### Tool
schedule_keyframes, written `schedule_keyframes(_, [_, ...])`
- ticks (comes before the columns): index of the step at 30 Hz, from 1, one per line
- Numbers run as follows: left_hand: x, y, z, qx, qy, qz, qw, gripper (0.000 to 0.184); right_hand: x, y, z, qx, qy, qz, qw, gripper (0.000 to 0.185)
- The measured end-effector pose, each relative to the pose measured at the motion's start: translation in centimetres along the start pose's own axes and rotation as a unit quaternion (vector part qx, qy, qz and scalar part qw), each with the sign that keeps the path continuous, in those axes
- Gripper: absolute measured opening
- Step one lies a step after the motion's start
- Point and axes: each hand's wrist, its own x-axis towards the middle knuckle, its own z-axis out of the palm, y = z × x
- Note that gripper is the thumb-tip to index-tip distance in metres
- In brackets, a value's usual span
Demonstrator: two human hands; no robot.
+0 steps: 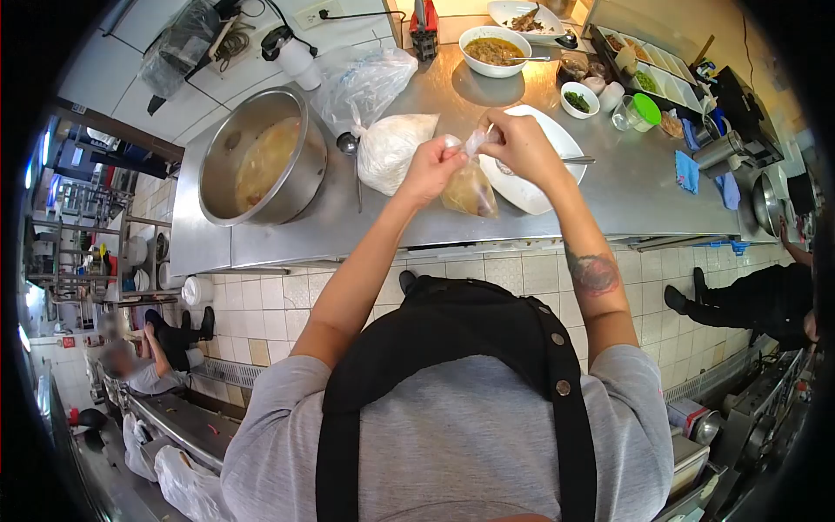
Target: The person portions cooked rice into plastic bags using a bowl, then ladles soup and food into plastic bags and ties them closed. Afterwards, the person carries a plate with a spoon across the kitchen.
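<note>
In the head view, the left hand (432, 170) and the right hand (526, 148) are both pinching the gathered neck of a small, clear plastic bag holding brownish liquid and darker pieces (470, 193), fingertips closed tightly on the film. The bag is hanging below them at the steel counter's (426, 228) near side, just left of an oval white plate (527, 196); whether its base is touching the metal, I cannot tell.

Judging by its look, it is likely behaving as a soft, sagging weight, fairly light but shifting, its film thin and perhaps slippery; the twisted neck is offering the safest hold, as squeezing the belly could be risking a spill.

Counting around it: one large, round steel basin (315, 165) is standing at the left, one plump, white-filled plastic bag (393, 155) is sitting beside the left hand, and two white bowls, one large (497, 73) and one small (581, 114), are standing farther back.
</note>
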Motion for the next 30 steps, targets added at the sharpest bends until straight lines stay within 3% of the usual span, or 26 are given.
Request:
schedule_keyframes(2, [-0.5,0.3,0.5,0.158,-0.026,0.044,0.986,0.011,0.2,0.4,-0.4,0.032,-0.082,-0.001,0.996,0.019])
schedule_keyframes(5, [-1.2,0.2,0.6,0.249,-0.082,0.097,0.96,0.014,-0.1,1.5,0.3,0.086,-0.157,0.001,0.984,0.022])
schedule_keyframes(6, [-1.0,-0.2,0.1,0.261,-0.115,0.044,0.958,0.016,-0.4,2.0,0.8,0.116,-0.169,0.003,0.979,0.025])
schedule_keyframes(8, [-0.7,-0.8,-0.8,0.288,-0.165,0.046,0.942,0.014,-1.1,2.6,1.6,0.184,-0.21,0.01,0.96,0.036])
schedule_keyframes(11, [-0.7,0.6,-1.8,0.295,-0.24,0.018,0.925,0.013,-3.0,3.3,3.5,0.18,-0.124,-0.008,0.976,0.037])
schedule_keyframes(12, [-0.8,1.3,-1.9,0.289,-0.267,0.002,0.919,0.014,-3.5,3.5,3.9,0.193,-0.141,0.032,0.97,0.035])
schedule_keyframes(15, [-1.2,1.8,-2.1,0.238,-0.309,-0.002,0.921,0.018,-4.2,3.9,4.3,0.104,-0.116,-0.089,0.984,0.034])
schedule_keyframes(18, [-1.3,-0.1,-2.7,0.285,-0.271,0.02,0.919,0.021,-4.3,3.6,4.6,0.039,-0.159,-0.098,0.982,0.027])
schedule_keyframes(21, [-2.0,-1.8,-1.9,0.236,-0.132,0.022,0.962,0.017,-4.0,3.2,5.3,0.066,-0.141,-0.072,0.985,0.029])
schedule_keyframes(24, [-2.5,-2.2,-0.6,0.081,0.014,-0.205,0.975,0.012,-3.7,3.5,6.8,0.102,-0.117,-0.025,0.988,0.032])
schedule_keyframes(27, [-2.9,-3.4,-0.4,-0.073,0.091,-0.241,0.964,0.008,-3.7,4.2,8.4,0.139,-0.114,0.027,0.983,0.03])
schedule_keyframes(30, [-2.6,-5.7,-1.2,-0.276,0.171,-0.244,0.914,0.009,-3.7,4.5,9.4,0.138,-0.114,0.04,0.983,0.027])
